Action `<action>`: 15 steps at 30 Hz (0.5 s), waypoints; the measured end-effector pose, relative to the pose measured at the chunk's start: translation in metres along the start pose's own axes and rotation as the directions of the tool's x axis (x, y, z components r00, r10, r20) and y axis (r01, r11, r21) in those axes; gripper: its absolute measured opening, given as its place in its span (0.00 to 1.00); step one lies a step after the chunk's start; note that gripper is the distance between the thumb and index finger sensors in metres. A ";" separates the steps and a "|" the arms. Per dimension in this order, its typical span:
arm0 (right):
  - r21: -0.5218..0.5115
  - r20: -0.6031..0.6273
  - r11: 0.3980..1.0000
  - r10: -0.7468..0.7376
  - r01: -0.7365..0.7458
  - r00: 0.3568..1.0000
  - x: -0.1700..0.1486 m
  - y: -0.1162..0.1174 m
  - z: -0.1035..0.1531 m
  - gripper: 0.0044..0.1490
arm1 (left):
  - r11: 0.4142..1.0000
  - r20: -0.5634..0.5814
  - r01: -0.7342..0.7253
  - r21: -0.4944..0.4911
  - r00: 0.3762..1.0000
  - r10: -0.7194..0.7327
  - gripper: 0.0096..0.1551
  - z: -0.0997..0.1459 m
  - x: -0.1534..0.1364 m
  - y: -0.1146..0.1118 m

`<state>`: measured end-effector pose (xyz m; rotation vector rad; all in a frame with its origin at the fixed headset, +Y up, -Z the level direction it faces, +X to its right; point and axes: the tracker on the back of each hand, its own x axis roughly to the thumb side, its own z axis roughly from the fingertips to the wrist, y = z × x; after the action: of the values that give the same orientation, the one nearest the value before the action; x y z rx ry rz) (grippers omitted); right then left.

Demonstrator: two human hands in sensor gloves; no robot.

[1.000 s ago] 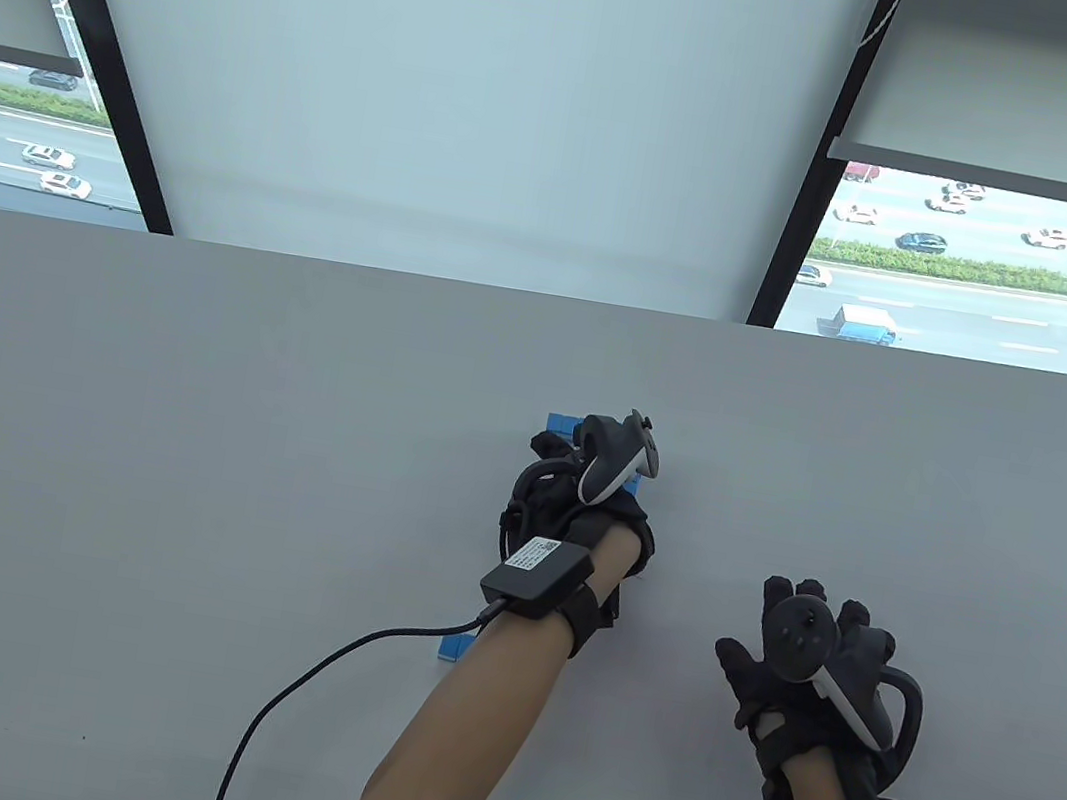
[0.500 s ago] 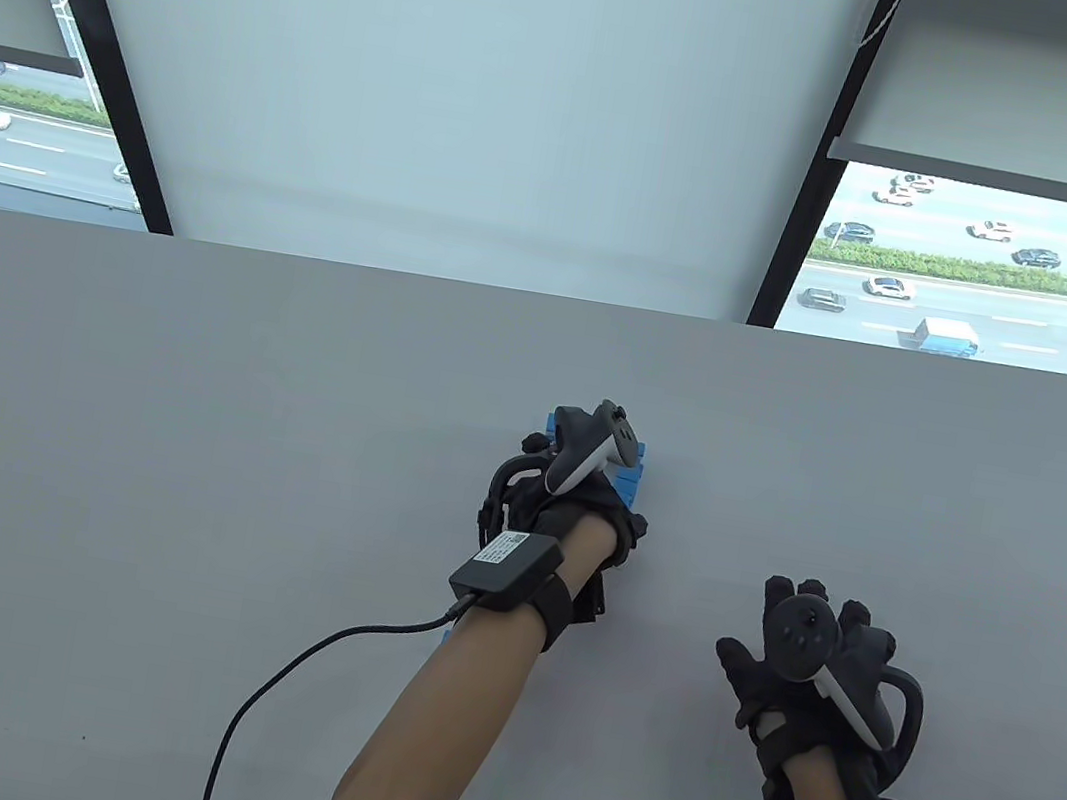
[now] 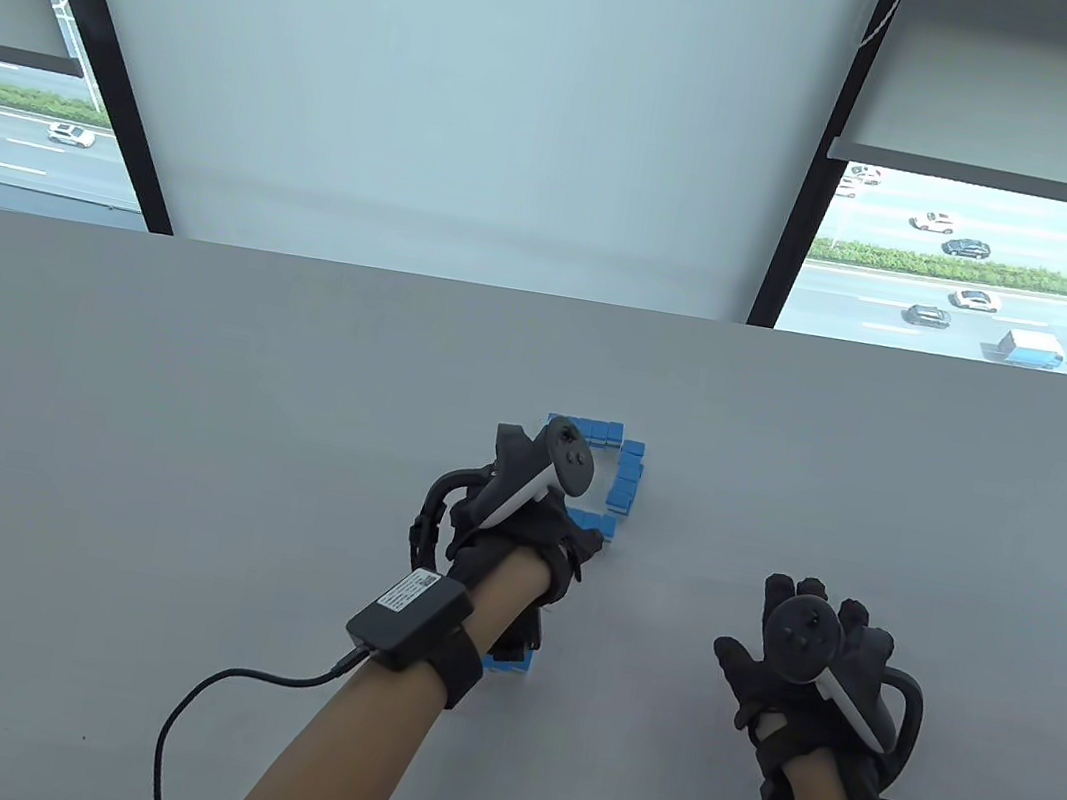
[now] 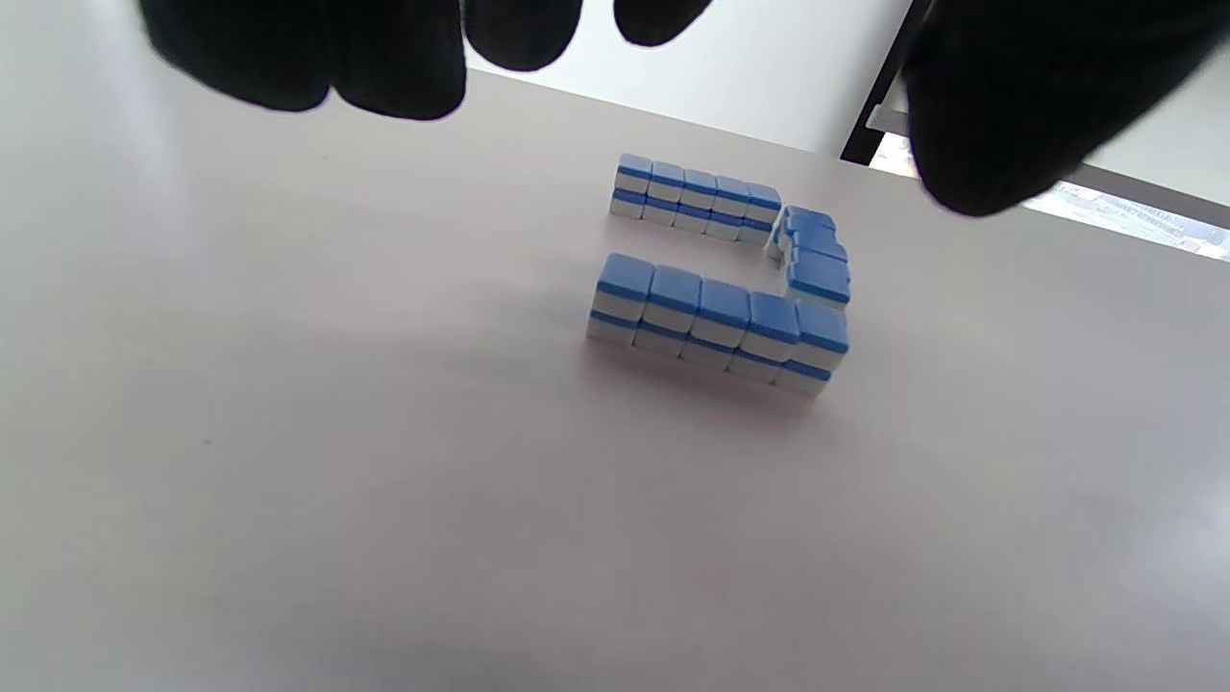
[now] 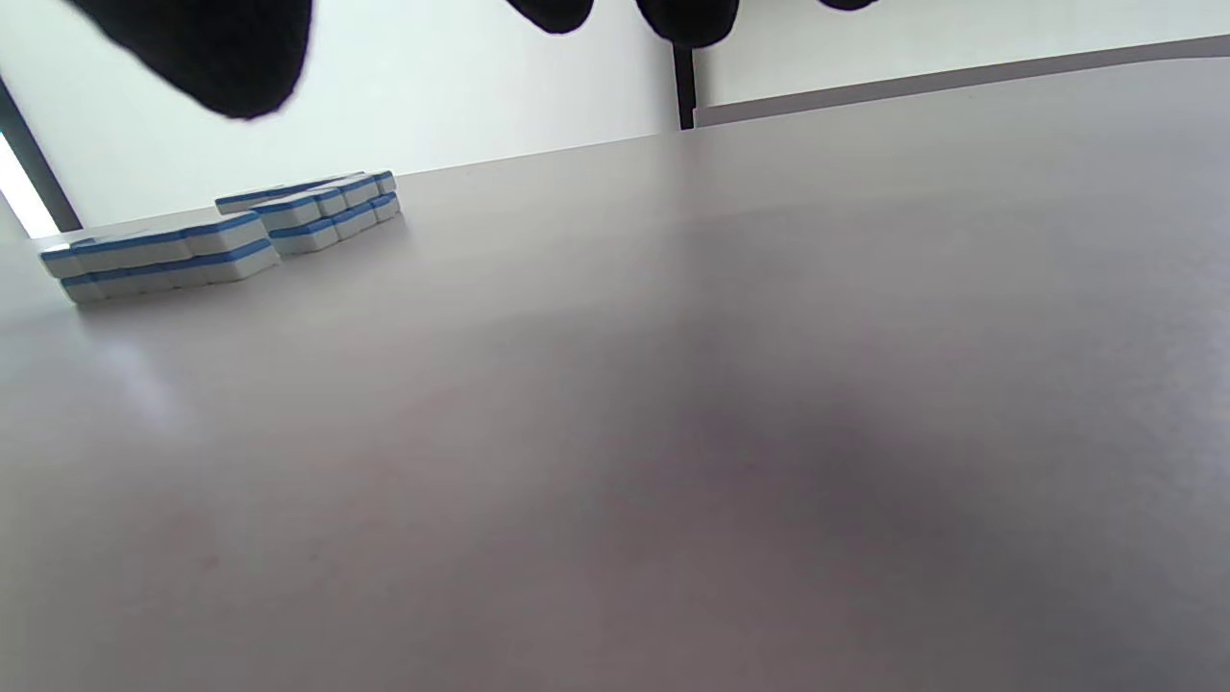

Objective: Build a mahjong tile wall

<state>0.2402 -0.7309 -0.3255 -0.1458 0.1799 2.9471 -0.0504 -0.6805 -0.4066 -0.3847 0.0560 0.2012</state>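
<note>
**A:** Fingers of the left hand hang loose above the bench, grasping nothing; left wrist view shows clear air between the glove tips and the tile wall. Right hand lies flat on the bench, fingers spread and relaxed, well to the right of the wall.

**B:** Wall position?

**A:** Mid-bench, just ahead of the left hand. Three double-stacked rows, blue over white, forming a U: far row, near row, short side row closing the right end. Left side of the U is open.

**B:** Risks from here?

**A:** Judgement only. The left hand is close over the near row; a low pass of the wrist or tracker could clip the top layer and topple stacked tiles. The side row looks slightly skewed where it meets the far row, so a nudge there might open a gap. Loose blue tiles sit under the left wrist, on the near side of the wall; the forearm or cable could drag them.

**B:** View differences?

**A:** Left wrist view alone shows the two layers and the U-shape plainly. Table view hides most of the near row behind the left hand, but only it shows the loose tiles and both hands. Right wrist view gives a low side look at the wall, confirming level tops.
</note>
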 end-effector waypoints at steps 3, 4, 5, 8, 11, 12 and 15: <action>0.002 0.004 1.000 -0.003 0.003 1.000 0.000 0.000 0.000 0.55 | 1.000 -0.005 0.016 -0.005 1.000 -0.016 0.56 0.017 -0.015 -0.008; 0.003 0.005 1.000 -0.004 0.004 1.000 0.000 0.001 0.000 0.55 | 1.000 -0.009 0.020 -0.007 1.000 -0.020 0.56 0.022 -0.020 -0.011; 0.003 0.006 1.000 -0.005 0.005 1.000 0.000 0.001 0.000 0.56 | 1.000 -0.014 0.022 -0.015 1.000 -0.022 0.56 0.026 -0.024 -0.013; 0.008 0.010 1.000 -0.008 0.008 1.000 0.001 0.001 0.000 0.55 | 0.999 -0.037 0.003 -0.042 0.999 -0.004 0.55 0.035 -0.038 -0.019; 0.010 0.013 1.000 -0.013 0.013 1.000 0.001 0.001 0.000 0.55 | 0.998 -0.067 -0.020 -0.065 0.998 0.015 0.55 0.039 -0.050 -0.025; 0.011 0.015 1.000 -0.015 0.015 1.000 0.001 0.001 0.000 0.55 | 0.997 -0.074 -0.027 -0.075 0.997 0.022 0.56 0.041 -0.053 -0.027; 0.017 0.018 1.000 -0.018 0.017 1.000 0.002 0.002 -0.001 0.55 | 0.990 -0.090 -0.074 -0.117 0.994 0.064 0.57 0.044 -0.060 -0.034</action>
<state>0.2380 -0.7325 -0.3261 -0.1179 0.1992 2.9278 -0.1016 -0.7059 -0.3478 -0.5116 0.1425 0.2571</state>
